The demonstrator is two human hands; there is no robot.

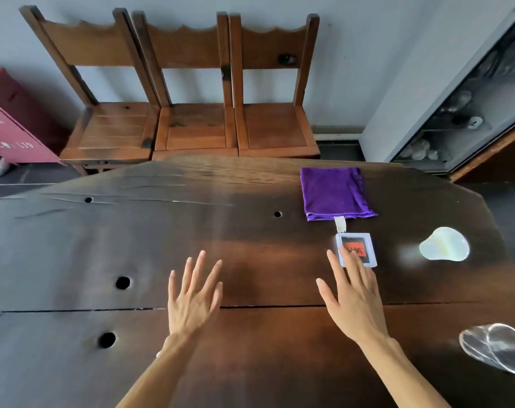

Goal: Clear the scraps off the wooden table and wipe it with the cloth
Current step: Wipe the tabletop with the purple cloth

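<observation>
A folded purple cloth (334, 193) lies on the dark wooden table (162, 231) at the far right. Just in front of it sit a small pale paper scrap (340, 224) and a white square packet with a red and black label (357, 247). My right hand (353, 295) hovers open, its fingertips over the packet's near edge. My left hand (194, 293) is open with fingers spread above the middle of the table, holding nothing. A pale translucent lid (445, 244) lies to the right of the packet. A crumpled clear plastic piece (496, 347) rests near the right edge.
Three wooden chairs (191, 125) stand against the wall beyond the table's far edge. A red box (8, 122) sits on the floor at left, a glass cabinet (462, 113) at right. The tabletop has several round holes (122, 282) and long cracks.
</observation>
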